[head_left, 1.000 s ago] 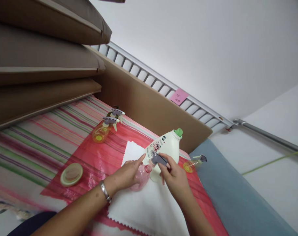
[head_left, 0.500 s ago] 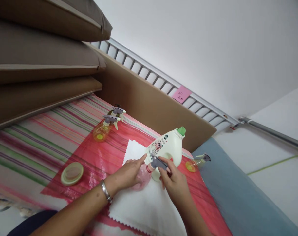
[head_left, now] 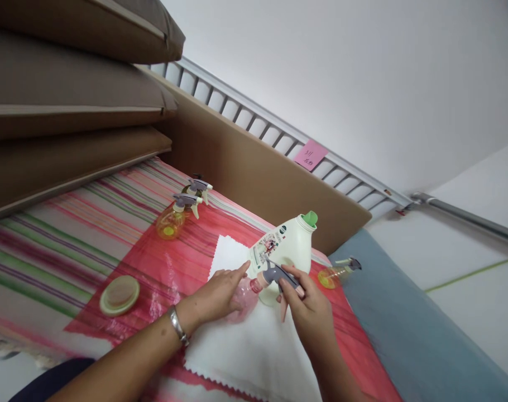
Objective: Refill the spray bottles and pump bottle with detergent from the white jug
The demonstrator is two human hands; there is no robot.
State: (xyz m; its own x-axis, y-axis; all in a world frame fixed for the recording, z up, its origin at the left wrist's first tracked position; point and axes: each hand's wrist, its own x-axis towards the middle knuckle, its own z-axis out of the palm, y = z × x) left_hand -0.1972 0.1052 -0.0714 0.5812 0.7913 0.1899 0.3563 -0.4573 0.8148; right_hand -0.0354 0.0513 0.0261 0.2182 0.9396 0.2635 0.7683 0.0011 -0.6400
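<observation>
A clear pink bottle [head_left: 244,301] stands tilted in view over a white cloth [head_left: 254,352]. My left hand [head_left: 220,293] is wrapped round the bottle's body, with a silver bracelet at the wrist. At the bottle's neck is a grey spray head [head_left: 277,274], which my right hand [head_left: 306,296] grips by its nozzle end with thumb and fingers. The pink trigger hangs below it. Just behind both hands is a large white jug [head_left: 296,240] with a green spout; its lower part is partly hidden.
Yellow spray bottles [head_left: 170,223] stand at the back left, another spray bottle [head_left: 331,276] at the right. A round lid [head_left: 120,295] lies left on red sheeting. Behind are a brown board [head_left: 254,167] and stacked cushions [head_left: 70,84].
My right hand has moved slightly right and turned the spray head, so its pink trigger now shows below. My left hand stays on the bottle. The view has shifted slightly.
</observation>
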